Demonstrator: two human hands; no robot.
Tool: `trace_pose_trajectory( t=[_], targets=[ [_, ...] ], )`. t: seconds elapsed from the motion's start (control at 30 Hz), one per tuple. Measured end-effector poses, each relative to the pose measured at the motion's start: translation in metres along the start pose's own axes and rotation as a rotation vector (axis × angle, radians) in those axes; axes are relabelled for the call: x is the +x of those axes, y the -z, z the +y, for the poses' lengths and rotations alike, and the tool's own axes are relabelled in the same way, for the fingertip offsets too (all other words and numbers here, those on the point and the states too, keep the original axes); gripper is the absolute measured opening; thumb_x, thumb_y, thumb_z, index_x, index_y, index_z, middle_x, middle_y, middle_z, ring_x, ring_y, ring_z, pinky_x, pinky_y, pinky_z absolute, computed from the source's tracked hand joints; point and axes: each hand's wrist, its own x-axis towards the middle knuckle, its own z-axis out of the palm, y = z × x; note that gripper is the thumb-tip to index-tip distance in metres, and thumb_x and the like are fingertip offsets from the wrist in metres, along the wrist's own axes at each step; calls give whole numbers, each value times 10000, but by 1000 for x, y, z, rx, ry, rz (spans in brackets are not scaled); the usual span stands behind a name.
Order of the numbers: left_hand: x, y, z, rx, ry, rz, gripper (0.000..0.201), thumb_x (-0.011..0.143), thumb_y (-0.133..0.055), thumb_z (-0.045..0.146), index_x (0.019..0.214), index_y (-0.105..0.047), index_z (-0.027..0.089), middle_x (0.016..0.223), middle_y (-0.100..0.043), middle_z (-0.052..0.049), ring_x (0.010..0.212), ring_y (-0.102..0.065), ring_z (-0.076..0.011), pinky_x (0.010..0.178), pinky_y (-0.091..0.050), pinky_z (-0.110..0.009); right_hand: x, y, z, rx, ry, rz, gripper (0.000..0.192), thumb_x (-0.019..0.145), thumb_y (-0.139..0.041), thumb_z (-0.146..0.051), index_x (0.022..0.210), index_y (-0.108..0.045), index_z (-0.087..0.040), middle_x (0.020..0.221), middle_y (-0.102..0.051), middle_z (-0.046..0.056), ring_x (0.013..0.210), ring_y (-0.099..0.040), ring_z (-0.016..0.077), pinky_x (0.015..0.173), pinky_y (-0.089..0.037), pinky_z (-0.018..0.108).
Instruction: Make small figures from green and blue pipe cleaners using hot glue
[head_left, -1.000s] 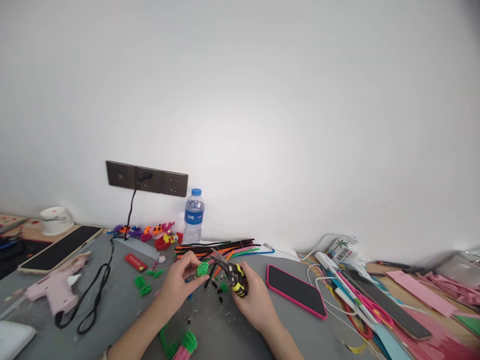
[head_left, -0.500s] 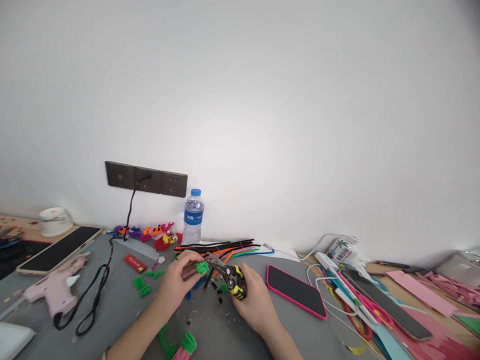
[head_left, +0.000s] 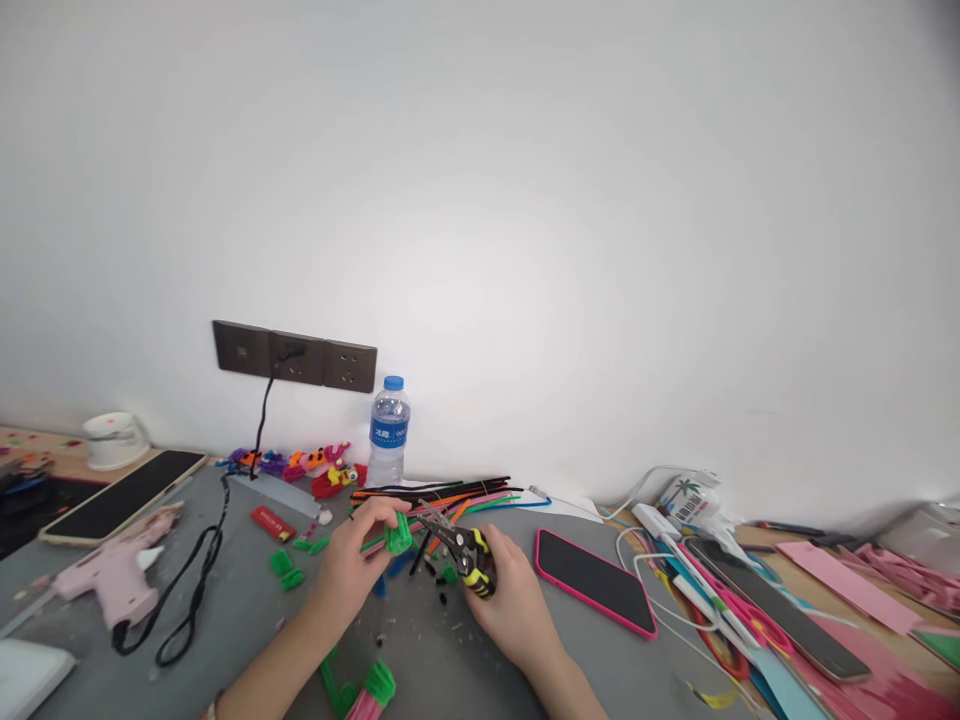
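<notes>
A grey table (head_left: 225,620) spreads under both hands. Just right of the right hand (head_left: 514,605) lies a pink-edged phone (head_left: 592,580). That hand grips yellow-black pliers (head_left: 461,550), nose toward the left hand (head_left: 349,565), which pinches a green pipe-cleaner piece (head_left: 397,535) at its fingertips.

I count one clear plastic water bottle with a blue cap (head_left: 388,432), one pink glue gun (head_left: 112,572), one pair of black-and-yellow pliers (head_left: 463,553), one white round cup (head_left: 112,441), and three dark wall sockets (head_left: 295,357).
</notes>
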Motion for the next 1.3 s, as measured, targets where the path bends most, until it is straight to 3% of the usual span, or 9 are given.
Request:
trace_pose_trajectory(
  t=[0.27,0.43,0.5,0.57,0.67,0.73,0.9,1.13,1.3],
  targets=[
    [-2,0,5,-44,80,-78,165,837,-569,152,963,-570,258,1150,-707,-78,1120,-631,-246,939,-506,-384,1,1,1,33,-32,29,270,691,-522,-124,944,-519,-217,894,-628,57,838,-574,255,703,-432,298],
    [2,0,16,-304,291,-87,108,839,-635,287,936,-601,253,1193,-666,-74,1181,-577,-264,934,-489,-358,0,1,1,26,-38,25,261,694,-518,-133,941,-522,-218,887,-631,58,833,-583,258,695,-439,299],
    [4,-2,18,-493,440,-65,154,826,-646,324,948,-598,244,1149,-655,-69,1074,-618,-249,862,-512,-347,0,0,2,36,-48,33,277,701,-519,-142,968,-524,-218,905,-632,62,846,-587,260,708,-445,306],
    [6,-3,18,-654,584,-36,163,815,-636,314,950,-591,235,988,-653,-40,838,-641,-193,720,-517,-310,0,-1,3,51,-56,41,283,711,-522,-154,986,-525,-218,913,-631,64,851,-590,260,712,-449,307],
    [7,-4,18,-822,730,-63,64,795,-591,239,766,-540,214,701,-531,36,525,-462,-100,526,-413,-247,0,-2,4,68,-65,43,266,714,-527,-166,975,-524,-219,903,-629,61,851,-595,258,703,-452,299],
    [7,-3,18,-894,784,-115,175,799,-559,229,657,-459,208,636,-438,57,472,-348,-80,482,-353,-233,1,-2,4,71,-71,43,259,712,-528,-168,965,-525,-219,902,-630,58,851,-596,254,701,-453,295],
    [7,-3,20,-912,816,-168,285,885,-514,344,649,-430,208,587,-378,72,435,-238,-75,456,-308,-228,1,-1,3,65,-64,38,246,703,-520,-158,940,-523,-224,883,-634,46,833,-599,244,688,-452,281],
    [9,-4,14,-889,784,-28,165,874,-563,334,819,-587,180,797,-577,-32,669,-526,-151,533,-400,-266,1,-3,5,66,-54,64,237,694,-526,-165,924,-537,-220,859,-638,47,790,-601,236,664,-457,275],
    [6,-2,20,-847,677,-88,267,825,-679,342,1057,-633,218,966,-640,-56,792,-579,-181,636,-454,-301,2,-3,3,208,-42,122,258,685,-530,-139,935,-548,-202,848,-627,38,748,-586,201,652,-457,257]
  ],
)
